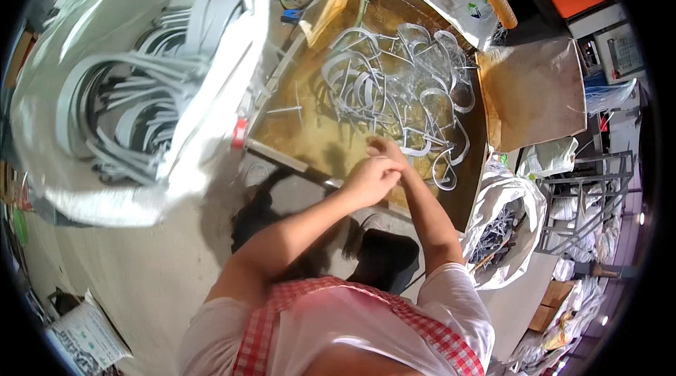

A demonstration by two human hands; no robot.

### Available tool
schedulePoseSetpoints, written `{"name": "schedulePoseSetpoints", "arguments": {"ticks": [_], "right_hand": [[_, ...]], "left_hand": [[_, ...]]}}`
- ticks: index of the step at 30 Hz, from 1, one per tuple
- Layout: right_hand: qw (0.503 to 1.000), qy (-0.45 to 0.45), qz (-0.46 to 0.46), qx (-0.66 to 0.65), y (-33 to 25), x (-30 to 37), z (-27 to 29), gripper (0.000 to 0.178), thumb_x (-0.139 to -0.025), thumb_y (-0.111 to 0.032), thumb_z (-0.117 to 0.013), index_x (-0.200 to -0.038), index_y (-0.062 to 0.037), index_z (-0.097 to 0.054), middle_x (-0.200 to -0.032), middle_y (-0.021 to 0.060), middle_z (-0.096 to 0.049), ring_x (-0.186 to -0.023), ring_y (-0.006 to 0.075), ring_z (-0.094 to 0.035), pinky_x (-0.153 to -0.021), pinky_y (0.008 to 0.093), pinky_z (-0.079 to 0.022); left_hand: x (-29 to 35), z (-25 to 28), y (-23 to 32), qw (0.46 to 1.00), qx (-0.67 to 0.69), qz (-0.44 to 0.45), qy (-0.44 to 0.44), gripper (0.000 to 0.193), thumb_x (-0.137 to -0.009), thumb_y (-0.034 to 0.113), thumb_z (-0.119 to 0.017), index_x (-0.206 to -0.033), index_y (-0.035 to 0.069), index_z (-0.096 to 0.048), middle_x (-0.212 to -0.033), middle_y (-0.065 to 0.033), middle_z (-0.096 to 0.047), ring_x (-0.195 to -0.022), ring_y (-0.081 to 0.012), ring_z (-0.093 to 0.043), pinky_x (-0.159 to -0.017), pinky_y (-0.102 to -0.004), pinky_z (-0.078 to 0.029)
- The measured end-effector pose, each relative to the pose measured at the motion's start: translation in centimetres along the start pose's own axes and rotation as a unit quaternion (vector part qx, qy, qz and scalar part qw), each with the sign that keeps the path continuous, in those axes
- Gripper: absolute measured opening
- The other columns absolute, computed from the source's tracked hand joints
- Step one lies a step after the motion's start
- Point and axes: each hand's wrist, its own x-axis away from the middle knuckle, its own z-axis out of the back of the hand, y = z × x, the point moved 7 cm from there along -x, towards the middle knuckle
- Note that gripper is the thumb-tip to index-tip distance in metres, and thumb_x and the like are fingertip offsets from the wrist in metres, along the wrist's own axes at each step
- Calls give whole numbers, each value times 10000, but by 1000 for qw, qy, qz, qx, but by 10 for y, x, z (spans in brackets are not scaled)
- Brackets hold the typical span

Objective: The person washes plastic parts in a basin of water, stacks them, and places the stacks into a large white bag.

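Here are the strips (pixel 364 87), pale grey-white, slim and glossy, springing into loops and hooks, piled in a loose tangle across the middle and right of a shallow tray (pixel 285 168). Thin straight stems cross the curls, and clear, crinkly film glints among them. The tray's base is a wet-looking, mottled amber, its near edge a straight pale lip.

And the hands! The right hand (pixel 384 151) is over the near side of the tray, just short of the tangle, its fingers blurred; whether they grip anything, I can't tell. The left hand (pixel 377 179) overlaps its wrist, fingers curled inward, their hold hidden too.

Over on the left, a big white sack (pixel 91 203), woven and softly creased, gapes around broader grey bands (pixel 105 63) bent into smooth arches. On the right, stained brown board (pixel 535 91) stands flat-faced above a crumpled white bag (pixel 536 207) of spiky dark-grey scraps (pixel 500 232).
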Motion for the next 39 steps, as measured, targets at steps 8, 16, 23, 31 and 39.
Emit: {"name": "schedulePoseSetpoints", "arguments": {"ticks": [8,16,23,31,39], "right_hand": [[962,268,-56,-21,-63,-139,4,515,-731,-237,-673,-1147,3,-486,-1070,195,-548,-976,296,-542,-858,354,-425],[916,318,181,164,-77,-183,-24,546,-693,-145,-626,-1157,32,-398,-1131,222,-450,-1107,388,-392,-964,436,-315],[962,143,-98,211,-59,-213,-62,689,-727,-101,-581,-1266,110,-208,-1288,279,-317,-1117,384,-439,-946,396,-373],[948,120,-282,89,13,-199,-74,590,-767,-169,-567,-1238,81,-315,-1229,278,-417,-1023,370,-536,-844,382,-456],[975,32,-204,83,39,-142,-82,351,-731,-96,-607,-1048,36,-530,-1044,204,-583,-960,355,-569,-798,389,-470]], "left_hand": [[-26,48,-22,975,142,59,163,190,-847,35,-516,-1009,-28,-594,-969,-77,-627,-866,-120,-577,-772,-241,-452],[-31,59,-26,972,156,88,152,180,-839,66,-541,-979,-29,-603,-861,-69,-643,-735,-87,-573,-676,-233,-466],[-29,61,-32,974,155,114,122,205,-860,51,-502,-1039,-15,-574,-965,-48,-609,-784,-91,-559,-707,-218,-458],[-32,68,-39,964,188,146,119,202,-863,66,-508,-1034,-20,-573,-947,-55,-610,-748,-86,-560,-669,-216,-461],[-38,75,-42,957,202,115,174,199,-865,56,-505,-1037,-15,-573,-933,-57,-620,-708,-84,-560,-641,-202,-458]]}}
